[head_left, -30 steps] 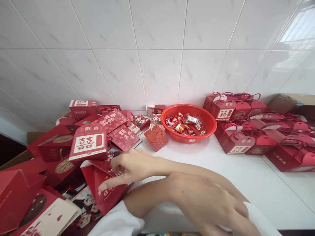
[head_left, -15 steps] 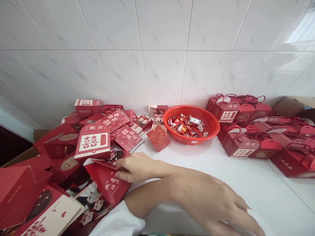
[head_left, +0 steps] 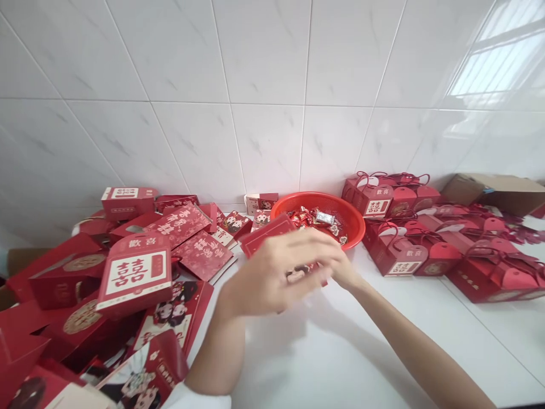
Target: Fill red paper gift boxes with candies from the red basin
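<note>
A red gift box [head_left: 267, 232] is held up over the white table, in front of the candy basket. My right hand [head_left: 342, 267] comes in from the right and grips the box; most of its fingers are hidden behind my other hand. My left hand [head_left: 276, 272] crosses in front of the box, fingers stretched out and blurred by motion. Whether it touches the box I cannot tell. Printed cartoon figures show on the box's lower part. Just behind stands the red plastic basket [head_left: 361, 218] with wrapped candies [head_left: 326, 217].
A heap of red boxes, including one with a white label [head_left: 135, 271], fills the left side. Several red boxes with cord handles [head_left: 404, 258] stand in rows at the right. Behind them is a brown cardboard box [head_left: 498, 193]. A tiled wall [head_left: 268, 147] closes off the back.
My right hand has moved right from the heap with a red box. My left hand has risen from the lower right to the box. The view has shifted slightly.
</note>
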`<state>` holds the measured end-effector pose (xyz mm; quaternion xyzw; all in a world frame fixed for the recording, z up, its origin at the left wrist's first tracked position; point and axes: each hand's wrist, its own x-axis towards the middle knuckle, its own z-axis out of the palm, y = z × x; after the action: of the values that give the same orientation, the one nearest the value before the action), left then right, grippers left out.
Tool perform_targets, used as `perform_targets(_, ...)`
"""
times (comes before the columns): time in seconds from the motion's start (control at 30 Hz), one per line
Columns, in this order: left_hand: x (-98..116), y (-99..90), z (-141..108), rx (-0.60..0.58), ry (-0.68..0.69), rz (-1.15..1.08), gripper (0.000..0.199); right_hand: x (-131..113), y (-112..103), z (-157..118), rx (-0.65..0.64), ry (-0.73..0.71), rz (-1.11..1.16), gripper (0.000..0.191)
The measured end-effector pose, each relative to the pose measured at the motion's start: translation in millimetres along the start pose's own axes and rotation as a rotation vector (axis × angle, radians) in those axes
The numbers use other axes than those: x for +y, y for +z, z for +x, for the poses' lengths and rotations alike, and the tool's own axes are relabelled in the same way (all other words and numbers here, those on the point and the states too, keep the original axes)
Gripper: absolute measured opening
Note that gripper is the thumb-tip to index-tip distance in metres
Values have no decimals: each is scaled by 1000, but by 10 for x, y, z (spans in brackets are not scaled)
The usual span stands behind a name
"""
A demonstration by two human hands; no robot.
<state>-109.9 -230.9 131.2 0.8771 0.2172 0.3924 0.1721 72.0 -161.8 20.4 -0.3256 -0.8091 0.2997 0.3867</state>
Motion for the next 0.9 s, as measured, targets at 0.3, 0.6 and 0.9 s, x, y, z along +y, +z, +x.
perform_targets(0.3,-440,-76,56,29,-708,265,53,-143,110,-527,452,-119,-225,20)
perform_targets(0.6,-578,5,53,-377,-640,231,45,-202,385,-572,323,-282,-377,8)
perform_targets(0.9,-529,35,153,-427,-553,103,33,-12,-92,-366,401,69,-99,29)
